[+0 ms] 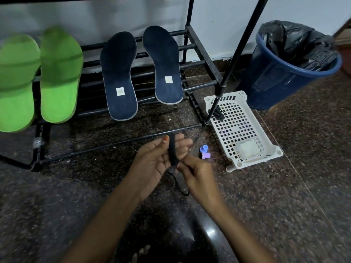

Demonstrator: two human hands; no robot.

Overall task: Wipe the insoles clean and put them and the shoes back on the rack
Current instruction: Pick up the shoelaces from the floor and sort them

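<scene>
A black lace (172, 150) is held upright between both hands, low over the speckled floor (284, 186) in front of the rack (189, 14). It is laid in several strands across the nearly straight fingers of the left hand (155, 158) and kept there by the thumb at the top. The lower end of the bundle is pinched by the curled fingertips of the right hand (197, 175) – a loose tail hangs below and curls under the wrists.

The dark blue insoles (119, 76) are well apart from both hands, laid side by side across the rack's bars with heels toward the camera and toes toward the wall. The green insoles (58, 73) are laid the same way further left; they are blurred, and one is cut off by the frame edge.

A small purple object (204, 151) lies just beside the right hand, its kind not made out. A white basket (245, 103) holding something pale stands beside a blue bin (275, 80). A dark glossy shape at the bottom edge – between the forearms – cannot be identified
</scene>
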